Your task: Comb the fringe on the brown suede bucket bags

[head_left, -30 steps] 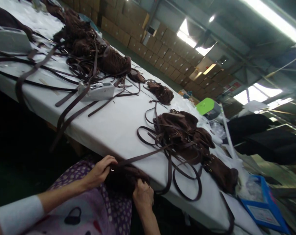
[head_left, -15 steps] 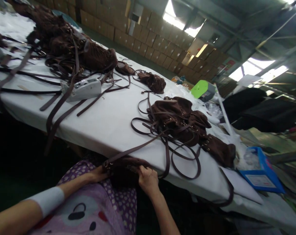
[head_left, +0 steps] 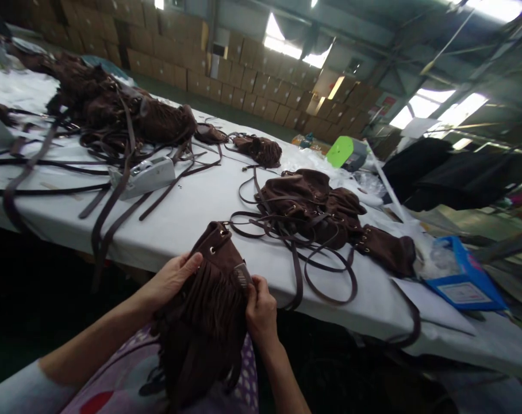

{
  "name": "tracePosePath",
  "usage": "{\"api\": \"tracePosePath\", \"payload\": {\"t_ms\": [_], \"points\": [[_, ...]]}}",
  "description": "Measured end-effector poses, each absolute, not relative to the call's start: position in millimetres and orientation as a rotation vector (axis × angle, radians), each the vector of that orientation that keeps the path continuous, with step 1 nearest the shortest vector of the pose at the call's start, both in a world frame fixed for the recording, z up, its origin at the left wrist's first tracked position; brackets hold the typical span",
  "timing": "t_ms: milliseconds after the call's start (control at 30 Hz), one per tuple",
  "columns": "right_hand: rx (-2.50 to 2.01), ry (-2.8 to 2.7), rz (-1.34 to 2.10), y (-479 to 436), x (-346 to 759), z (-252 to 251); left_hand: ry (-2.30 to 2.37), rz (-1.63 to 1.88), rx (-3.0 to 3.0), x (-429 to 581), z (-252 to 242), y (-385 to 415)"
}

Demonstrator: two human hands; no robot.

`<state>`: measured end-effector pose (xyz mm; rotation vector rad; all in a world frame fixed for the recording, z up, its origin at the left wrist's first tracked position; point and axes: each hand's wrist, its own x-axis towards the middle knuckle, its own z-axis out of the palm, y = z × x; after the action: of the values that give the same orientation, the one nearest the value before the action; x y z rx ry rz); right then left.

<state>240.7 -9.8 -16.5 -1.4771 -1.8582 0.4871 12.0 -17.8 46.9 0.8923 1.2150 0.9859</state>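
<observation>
A dark brown fringed bag (head_left: pixel 215 287) is held up at the table's front edge, its eyelets at the top and its fringe hanging down over the lap. My left hand (head_left: pixel 170 284) grips its left side, thumb on the front. On the right side, my right hand (head_left: pixel 261 307) pinches the bag's edge beside a small greyish label (head_left: pixel 242 275). Just beyond, brown drawstring bags (head_left: pixel 304 198) lie in a heap with looped straps (head_left: pixel 330 282) around them.
A large pile of brown fringed bags (head_left: pixel 101 98) covers the white table (head_left: pixel 200 195) at the left, straps hanging over the front edge. A grey tape dispenser (head_left: pixel 151 175), a green-and-grey object (head_left: pixel 342 152) and a blue box (head_left: pixel 463 282) are also there.
The bag has come up from below the table edge, so its fringe and label now show. My left hand has moved up with it; the view has tilted slightly.
</observation>
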Motion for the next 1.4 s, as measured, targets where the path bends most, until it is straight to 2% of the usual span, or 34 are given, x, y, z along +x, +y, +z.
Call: {"api": "tracePosePath", "payload": {"t_ms": [133,233,367,467,767,967,1100,1233,1300,1400], "points": [[-1.447,-1.889,0.467,-25.4,250.1,-12.4,1.224,0.823,0.816,2.7,31.6,-30.1],[-1.26,-1.898,0.449,-35.9,252.8,14.8,1.197,0.863,0.779,3.1,24.9,-38.4],[-0.945,-2.175,0.292,-34.1,226.4,64.6,1.148,0.863,0.867,13.4,38.3,-40.6],[-0.796,-2.453,0.175,-26.5,205.5,81.5,1.088,0.871,0.854,16.0,51.1,-40.7],[-0.775,-2.75,0.107,-33.0,244.9,36.8,1.168,0.998,0.767,-11.3,65.9,-44.7],[-1.021,-2.677,-0.082,-40.9,305.5,-3.2,1.25,1.052,0.735,-24.7,63.3,-40.7],[-1.381,-2.366,-0.118,-52.2,355.4,-28.6,1.577,1.195,0.843,-42.5,74.4,-37.5],[-1.761,-1.703,0.236,-67.3,325.1,-11.8,1.559,1.2,1.073,-22.3,82.2,-38.4],[-1.663,-1.666,0.26,-72.1,278.2,11.5,1.501,1.188,1.111,-2.8,79.8,-39.6],[-1.248,-1.931,0.017,-71.1,207.1,41.1,1.472,1.178,1.066,18.0,73.1,-41.7]]}}
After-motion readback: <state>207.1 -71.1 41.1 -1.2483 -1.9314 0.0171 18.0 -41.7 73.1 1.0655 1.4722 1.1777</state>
